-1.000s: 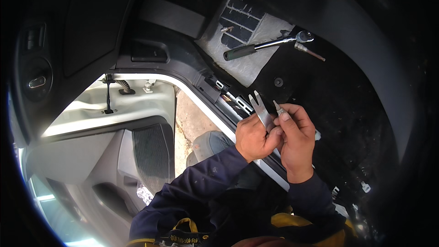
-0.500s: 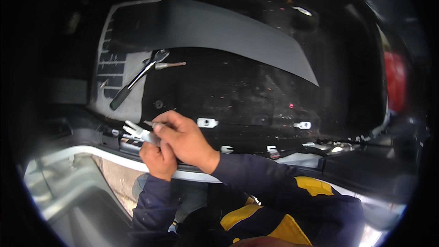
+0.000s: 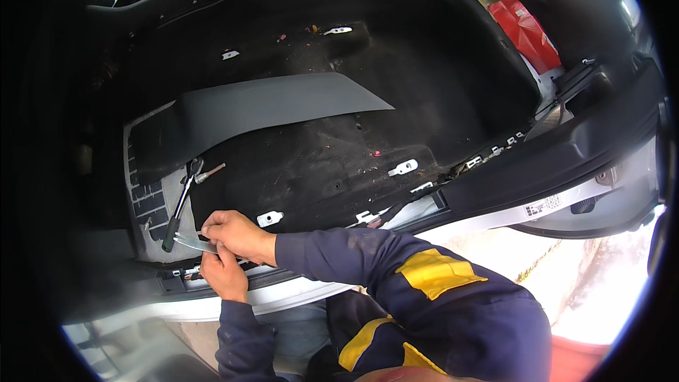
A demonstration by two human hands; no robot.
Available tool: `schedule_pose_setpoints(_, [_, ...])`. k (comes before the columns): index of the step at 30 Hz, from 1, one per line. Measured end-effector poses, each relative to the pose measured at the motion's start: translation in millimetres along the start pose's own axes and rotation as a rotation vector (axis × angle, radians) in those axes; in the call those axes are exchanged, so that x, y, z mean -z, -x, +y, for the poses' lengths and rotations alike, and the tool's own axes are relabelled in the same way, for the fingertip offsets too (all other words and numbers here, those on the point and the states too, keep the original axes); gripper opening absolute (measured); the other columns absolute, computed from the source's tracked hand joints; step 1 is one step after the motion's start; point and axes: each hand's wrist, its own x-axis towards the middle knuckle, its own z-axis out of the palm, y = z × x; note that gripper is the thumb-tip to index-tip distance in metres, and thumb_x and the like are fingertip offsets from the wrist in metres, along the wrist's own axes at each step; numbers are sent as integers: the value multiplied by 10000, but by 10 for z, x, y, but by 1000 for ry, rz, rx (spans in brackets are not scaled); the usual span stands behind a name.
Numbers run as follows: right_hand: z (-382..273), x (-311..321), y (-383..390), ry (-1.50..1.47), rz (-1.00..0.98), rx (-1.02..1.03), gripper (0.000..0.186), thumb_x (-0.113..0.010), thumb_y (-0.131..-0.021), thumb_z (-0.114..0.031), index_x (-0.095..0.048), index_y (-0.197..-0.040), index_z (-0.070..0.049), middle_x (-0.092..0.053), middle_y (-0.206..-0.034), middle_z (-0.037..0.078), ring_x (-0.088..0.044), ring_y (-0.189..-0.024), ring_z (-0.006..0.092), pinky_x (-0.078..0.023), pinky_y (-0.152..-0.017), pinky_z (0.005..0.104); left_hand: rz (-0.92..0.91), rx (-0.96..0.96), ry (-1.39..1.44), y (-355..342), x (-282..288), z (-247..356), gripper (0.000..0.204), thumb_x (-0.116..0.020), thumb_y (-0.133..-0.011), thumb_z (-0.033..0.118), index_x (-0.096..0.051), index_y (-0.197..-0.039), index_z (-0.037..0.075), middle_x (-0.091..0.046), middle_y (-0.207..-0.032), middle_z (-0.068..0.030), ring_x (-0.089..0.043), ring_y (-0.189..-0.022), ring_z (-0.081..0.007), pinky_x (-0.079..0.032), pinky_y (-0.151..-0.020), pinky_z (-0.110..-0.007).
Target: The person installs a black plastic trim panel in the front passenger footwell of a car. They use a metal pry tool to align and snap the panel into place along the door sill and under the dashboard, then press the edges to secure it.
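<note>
While my left hand (image 3: pixel 225 276) stays low over the door sill (image 3: pixel 297 296), its thumb and fingers are clamped on a flat metal fork (image 3: pixel 196 243), whose two prongs point left, away from my palm. My right hand (image 3: pixel 240 232) is just above it and close beside the fork, with the fingers bent in toward the thumb; I cannot tell whether they pinch anything, as the tips are too small to make out. Just past the prongs lies a pale mat (image 3: pixel 178 194) with dark stripes, and along its right side rests a ratchet wrench (image 3: pixel 182 205), black grip toward me and shiny head pointing away. Near that head, on the black car floor (image 3: pixel 304 163), a short metal rod (image 3: pixel 210 173) lies at a slant. Beyond the tools, a long grey panel (image 3: pixel 283 102) stretches across the floor, its left end over the far part of the mat. To the right of my right hand, a white metal bracket (image 3: pixel 270 219) sits on the floor, and another bracket (image 3: pixel 403 168) is well apart from it, farther right. A red sheet (image 3: pixel 527 35) lies at the far right, by the floor's edge. Both my sleeves (image 3: pixel 332 258) are dark blue.
</note>
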Motion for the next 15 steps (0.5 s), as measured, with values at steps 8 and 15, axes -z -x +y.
schedule_pose_setpoints(8, [27, 0, -22, 72, 23, 44, 181, -661, -1036, -148, -717, -1087, 16, -638, -882, 43, -567, -784, 127, -489, -688, 299, -11, 27, 2, 5, -16, -91, 368, -571, -1079, 248, -704, -1020, -89, -750, -890, -269, -729, -813, -463, -534, -708, -519])
schedule_pose_setpoints(15, [61, -5, -30, 51, 30, 61, 218, -671, -1001, -152, -731, -1072, 45, -682, -877, 81, -621, -801, 168, -518, -732, 331, 2, 18, -21, 22, -17, -122, 384, -570, -1084, 263, -704, -1036, -93, -756, -901, -269, -738, -815, -454, -537, -706, -520])
